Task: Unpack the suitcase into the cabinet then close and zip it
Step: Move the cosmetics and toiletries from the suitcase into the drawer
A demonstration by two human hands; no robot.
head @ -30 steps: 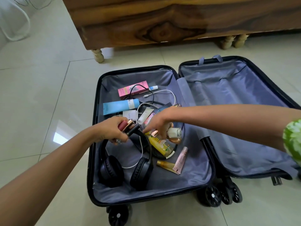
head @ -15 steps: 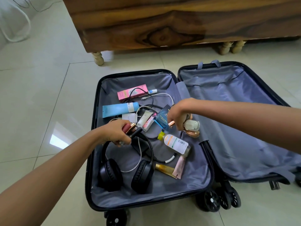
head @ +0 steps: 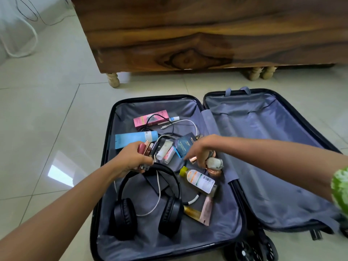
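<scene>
Curling my left hand (head: 131, 159) fingers round a bunch of lipsticks (head: 144, 148), I hold them above the headphones (head: 148, 202). My right hand (head: 202, 149) fingers grip a small jar (head: 213, 163), with a bottle (head: 199, 180) at six o'clock from it. Both hover over the suitcase (head: 233, 219), open flat on the floor (head: 47, 119); the cabinet (head: 207, 32) stands at twelve o'clock.

Bright daylight, floor (head: 47, 129) glare, wide-angle warp

A home room: glossy tiled floor (head: 47, 113), wooden cabinet (head: 207, 34) on turned legs, open suitcase (head: 254, 140) before it.
</scene>
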